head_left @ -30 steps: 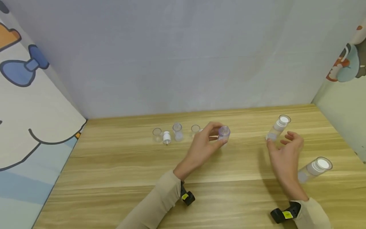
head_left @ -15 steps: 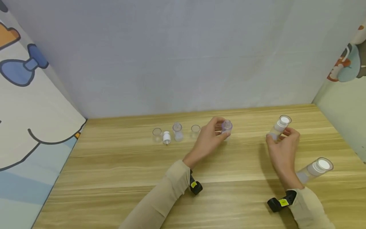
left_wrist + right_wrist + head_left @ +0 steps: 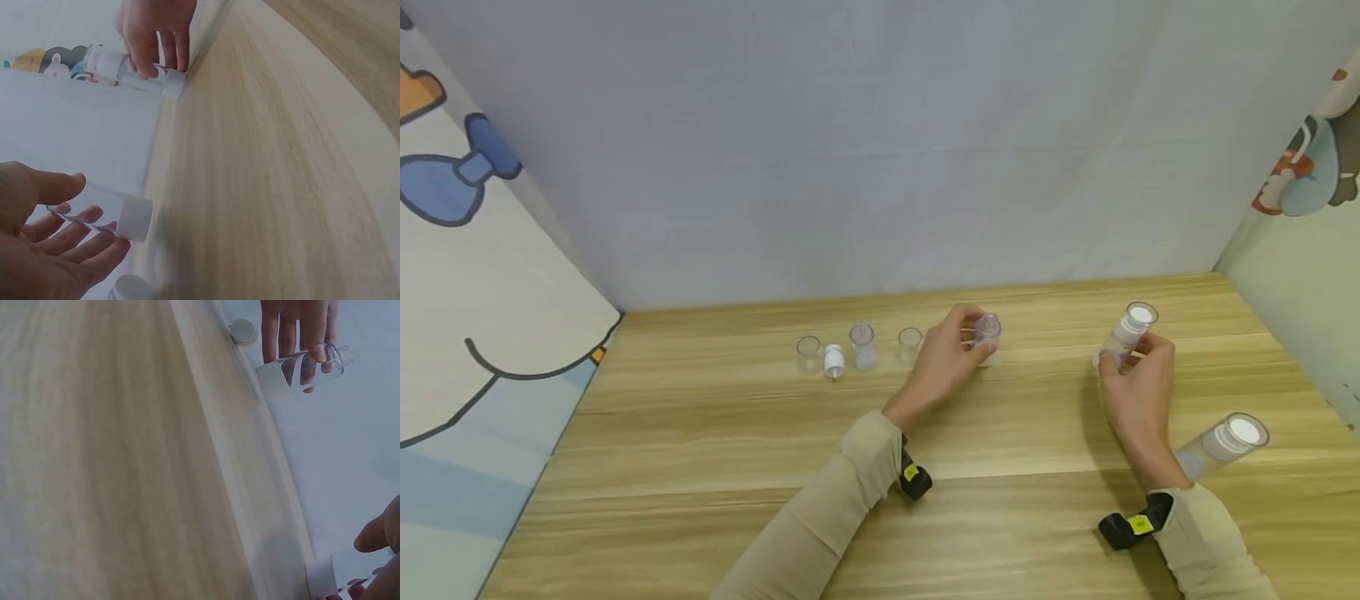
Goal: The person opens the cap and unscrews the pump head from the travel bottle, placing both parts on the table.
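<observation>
My left hand (image 3: pixel 942 360) holds a small clear bottle (image 3: pixel 988 327) upright between thumb and fingers. Its neck is bare, and in the left wrist view its white base (image 3: pixel 134 219) is lowest, close to the table. Over to the right, my right hand (image 3: pixel 1138 387) grips a capped pump bottle (image 3: pixel 1126 333) low on its body. This one has a white pump under a clear cap (image 3: pixel 1142 313). The right wrist view shows its white base (image 3: pixel 320 577) at the table, partly behind my fingers. A small white pump head (image 3: pixel 132 287) lies near my left hand.
Another capped pump bottle (image 3: pixel 1223 442) stands by my right forearm. Left of my left hand are a clear cap (image 3: pixel 910 342), an uncapped clear bottle (image 3: pixel 863 346), a white pump (image 3: pixel 834 362) and another clear cap (image 3: pixel 809 353). A pale cloth wall (image 3: pixel 880 167) rises behind the table.
My right hand has closed around the pump bottle it was beside a second ago. My left hand has moved slightly farther back with its bottle, hiding the small white piece behind it.
</observation>
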Demonstrator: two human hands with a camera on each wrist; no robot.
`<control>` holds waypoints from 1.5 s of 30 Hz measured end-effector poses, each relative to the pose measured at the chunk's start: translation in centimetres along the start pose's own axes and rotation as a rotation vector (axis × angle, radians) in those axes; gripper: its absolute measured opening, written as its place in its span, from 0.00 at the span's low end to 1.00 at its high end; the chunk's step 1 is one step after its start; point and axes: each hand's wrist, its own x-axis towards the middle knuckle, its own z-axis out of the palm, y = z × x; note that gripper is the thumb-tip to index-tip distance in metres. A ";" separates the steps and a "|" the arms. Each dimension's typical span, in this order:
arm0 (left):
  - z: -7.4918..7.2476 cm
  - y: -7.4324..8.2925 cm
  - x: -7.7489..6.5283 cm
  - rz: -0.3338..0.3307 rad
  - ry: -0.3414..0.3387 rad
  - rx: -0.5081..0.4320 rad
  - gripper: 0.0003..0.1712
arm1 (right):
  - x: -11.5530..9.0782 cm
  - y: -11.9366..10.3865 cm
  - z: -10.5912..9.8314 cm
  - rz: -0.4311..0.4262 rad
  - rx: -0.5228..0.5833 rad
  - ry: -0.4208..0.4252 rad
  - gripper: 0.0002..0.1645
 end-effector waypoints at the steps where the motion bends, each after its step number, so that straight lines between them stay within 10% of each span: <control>1: 0.0 -0.1 0.1 -0.006 0.001 0.005 0.25 | 0.0 0.0 0.0 -0.001 -0.002 -0.003 0.34; 30: -2.0 0.8 -0.2 0.067 -0.033 0.209 0.40 | -1.2 -1.2 -0.8 -0.018 -0.028 -0.066 0.35; 45: -4.5 2.0 -2.6 0.399 0.113 0.263 0.31 | -3.6 -3.2 -1.6 -0.172 -0.029 -0.207 0.37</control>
